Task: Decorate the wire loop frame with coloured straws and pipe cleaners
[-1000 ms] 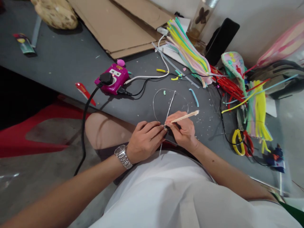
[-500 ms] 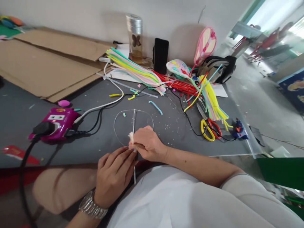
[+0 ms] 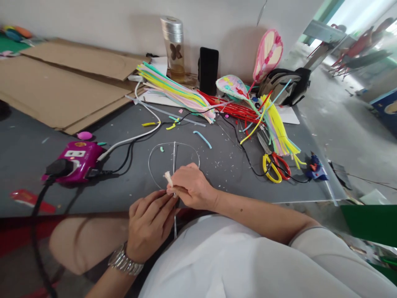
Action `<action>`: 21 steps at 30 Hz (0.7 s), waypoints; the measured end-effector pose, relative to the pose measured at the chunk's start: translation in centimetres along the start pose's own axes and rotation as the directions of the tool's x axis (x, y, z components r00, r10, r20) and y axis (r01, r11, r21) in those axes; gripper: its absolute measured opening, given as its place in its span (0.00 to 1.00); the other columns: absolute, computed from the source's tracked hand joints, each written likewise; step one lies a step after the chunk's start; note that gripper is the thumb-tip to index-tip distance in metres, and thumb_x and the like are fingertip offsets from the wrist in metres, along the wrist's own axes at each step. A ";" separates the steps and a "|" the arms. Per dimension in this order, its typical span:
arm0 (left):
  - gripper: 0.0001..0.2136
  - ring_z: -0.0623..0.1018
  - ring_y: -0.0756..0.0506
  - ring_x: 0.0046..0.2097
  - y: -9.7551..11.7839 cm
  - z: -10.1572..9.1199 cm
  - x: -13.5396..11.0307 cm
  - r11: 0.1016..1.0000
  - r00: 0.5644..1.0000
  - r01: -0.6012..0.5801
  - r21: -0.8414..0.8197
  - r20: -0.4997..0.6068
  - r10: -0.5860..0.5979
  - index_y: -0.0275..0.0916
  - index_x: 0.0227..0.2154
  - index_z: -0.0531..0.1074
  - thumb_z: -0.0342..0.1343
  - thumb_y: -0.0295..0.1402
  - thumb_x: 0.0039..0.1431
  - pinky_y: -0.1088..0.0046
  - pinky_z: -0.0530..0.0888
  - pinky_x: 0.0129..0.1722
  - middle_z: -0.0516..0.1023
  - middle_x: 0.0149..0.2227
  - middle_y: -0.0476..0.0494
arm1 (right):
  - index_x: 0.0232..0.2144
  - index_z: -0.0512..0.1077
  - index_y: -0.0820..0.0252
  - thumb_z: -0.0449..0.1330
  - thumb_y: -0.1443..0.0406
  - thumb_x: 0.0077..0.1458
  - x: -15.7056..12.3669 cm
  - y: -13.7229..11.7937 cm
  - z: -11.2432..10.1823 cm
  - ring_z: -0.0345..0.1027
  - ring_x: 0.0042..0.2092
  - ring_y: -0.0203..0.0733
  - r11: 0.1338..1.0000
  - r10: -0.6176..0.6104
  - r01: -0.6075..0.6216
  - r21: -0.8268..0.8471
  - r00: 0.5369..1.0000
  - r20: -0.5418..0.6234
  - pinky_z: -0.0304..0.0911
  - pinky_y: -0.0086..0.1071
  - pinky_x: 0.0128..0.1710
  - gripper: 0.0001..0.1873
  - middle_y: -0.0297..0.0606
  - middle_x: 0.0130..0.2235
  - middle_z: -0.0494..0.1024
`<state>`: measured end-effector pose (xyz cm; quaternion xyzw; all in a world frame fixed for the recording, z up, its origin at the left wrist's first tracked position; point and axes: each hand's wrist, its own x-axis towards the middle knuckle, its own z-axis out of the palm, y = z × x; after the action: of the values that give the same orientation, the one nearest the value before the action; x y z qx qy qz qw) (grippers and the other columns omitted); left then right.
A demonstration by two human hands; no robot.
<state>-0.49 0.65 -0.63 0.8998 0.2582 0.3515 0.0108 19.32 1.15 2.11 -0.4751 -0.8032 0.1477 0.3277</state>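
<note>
A thin wire frame (image 3: 150,160), bent into a rounded loop with a straight rod up its middle, lies partly on the grey table, its stem reaching down toward my lap. My left hand (image 3: 151,223), wearing a metal watch (image 3: 125,260), is closed on the frame's stem where the loop's base meets it. Right above, my right hand (image 3: 194,186) pinches a short white fuzzy strip (image 3: 168,178) against that same joint, fingertips touching those of the left. The strip's end sticks up past the right thumb; the rest of it is hidden by my fingers.
Fuzzy stems in a pastel bundle (image 3: 173,89), red bundle (image 3: 242,111) and yellow bundle (image 3: 277,124) lie behind. Scissors (image 3: 273,169) and a blue glue gun (image 3: 316,167) are at right, a purple power socket (image 3: 76,159) at left. A bottle (image 3: 174,49) and phone (image 3: 209,70) stand by the wall.
The white strip's free end now leans further left and shows more above my right hand. Both hands stay at the same joint; the view has shifted slightly.
</note>
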 end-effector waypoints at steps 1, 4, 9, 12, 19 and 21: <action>0.17 0.81 0.36 0.48 -0.1 0.1 0.0 1.000 1.000 0.001 -0.011 -0.012 -0.001 0.42 0.52 0.75 0.62 0.25 0.60 0.58 0.71 0.47 0.84 0.42 0.40 | 0.29 0.66 0.57 0.51 0.61 0.71 0.0 0.0 0.0 0.67 0.38 0.39 1.000 -0.001 0.001 0.006 1.000 -0.006 0.52 0.37 0.43 0.16 0.34 0.31 0.75; 0.17 0.81 0.37 0.47 -0.3 0.3 0.0 0.999 0.999 0.000 -0.039 -0.043 -0.002 0.42 0.51 0.75 0.63 0.24 0.59 0.58 0.71 0.45 0.84 0.41 0.40 | 0.29 0.66 0.57 0.51 0.62 0.70 0.0 -0.1 -0.1 0.67 0.38 0.38 1.000 -0.003 0.003 0.018 1.000 -0.009 0.52 0.37 0.43 0.15 0.34 0.31 0.76; 0.19 0.81 0.37 0.47 -0.3 0.6 -0.1 0.999 0.998 0.013 -0.051 -0.055 -0.016 0.44 0.53 0.75 0.63 0.26 0.59 0.59 0.71 0.45 0.84 0.41 0.41 | 0.29 0.67 0.57 0.52 0.62 0.69 -0.1 -0.2 -0.3 0.68 0.36 0.38 0.999 0.017 -0.016 0.043 1.000 -0.019 0.54 0.37 0.44 0.15 0.34 0.32 0.77; 0.18 0.82 0.38 0.47 -0.3 0.7 -0.2 0.997 0.998 0.028 -0.066 -0.057 -0.032 0.44 0.53 0.75 0.62 0.26 0.60 0.59 0.71 0.46 0.84 0.41 0.41 | 0.30 0.68 0.57 0.53 0.62 0.69 -0.1 -0.1 -0.3 0.69 0.37 0.39 0.998 0.004 -0.001 0.071 0.999 -0.038 0.56 0.38 0.45 0.13 0.35 0.32 0.78; 0.15 0.82 0.39 0.47 -0.1 0.6 -0.1 0.995 0.997 0.061 -0.083 -0.042 -0.065 0.42 0.51 0.76 0.61 0.27 0.62 0.59 0.70 0.47 0.85 0.42 0.40 | 0.29 0.67 0.56 0.53 0.63 0.68 -0.1 -0.1 -0.5 0.71 0.36 0.40 0.992 -0.034 0.049 0.120 0.993 -0.117 0.59 0.38 0.44 0.13 0.36 0.32 0.79; 0.14 0.81 0.39 0.47 -0.1 0.6 -0.1 0.994 0.997 0.059 -0.090 -0.044 -0.064 0.42 0.51 0.76 0.60 0.27 0.62 0.59 0.70 0.47 0.85 0.42 0.40 | 0.29 0.67 0.56 0.54 0.64 0.68 -0.1 -0.1 -0.5 0.71 0.36 0.40 0.991 -0.038 0.055 0.124 0.990 -0.134 0.60 0.39 0.44 0.12 0.36 0.31 0.79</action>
<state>-0.17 0.76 -1.13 0.8815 0.2701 0.3833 0.0556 19.65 0.96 2.48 -0.4432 -0.7797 0.1594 0.4126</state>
